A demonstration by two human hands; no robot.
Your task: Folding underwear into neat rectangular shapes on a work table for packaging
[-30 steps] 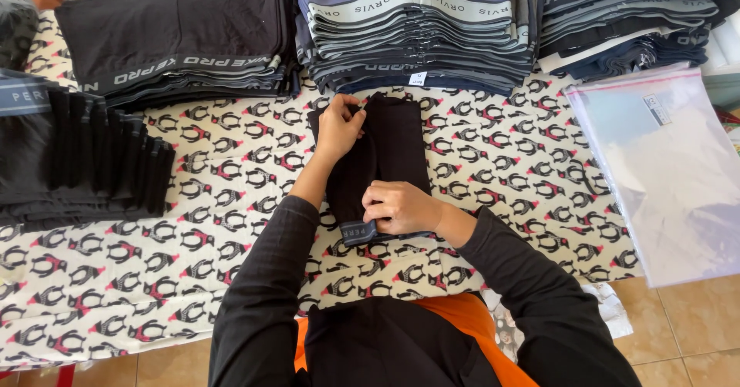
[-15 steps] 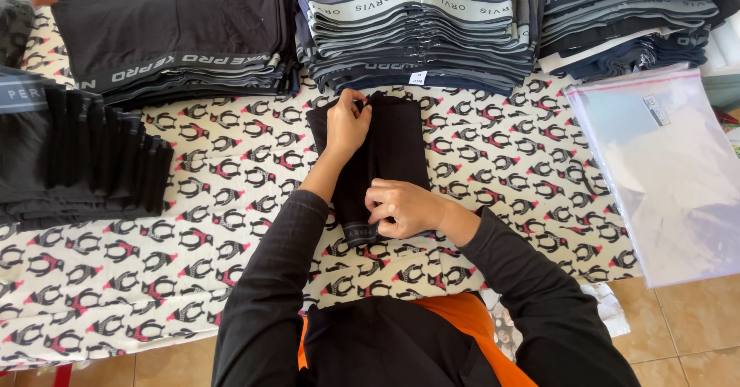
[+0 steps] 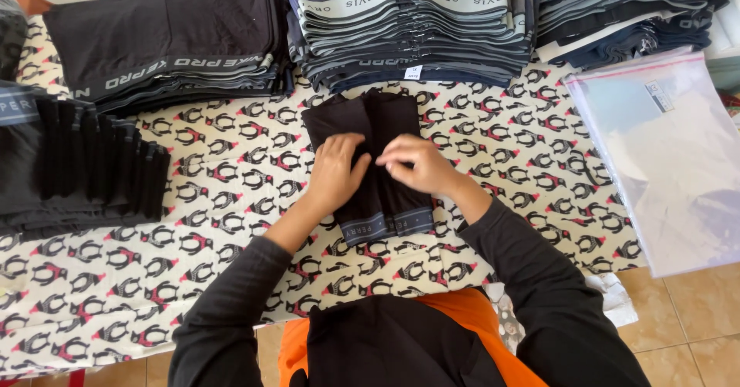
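A pair of black underwear (image 3: 389,121), folded into a narrow strip with its grey waistband toward me, lies on the penguin-patterned table cover (image 3: 223,194). My left hand (image 3: 335,171) lies flat on the left half of the garment, pressing it down. My right hand (image 3: 416,163) rests on the right half, fingers curled over the middle fold. Both hands meet near the centre of the garment.
Stacks of folded underwear line the far edge: black (image 3: 166,40), grey-blue (image 3: 408,25), and dark ones (image 3: 624,9). A row of folded black pieces (image 3: 85,163) sits at left. Clear plastic bags (image 3: 667,156) lie at right, over the table edge and the tiled floor (image 3: 694,333).
My left hand slid from the garment's far end back toward the middle. My right hand moved up from the waistband to the centre, and the garment is now folded narrower.
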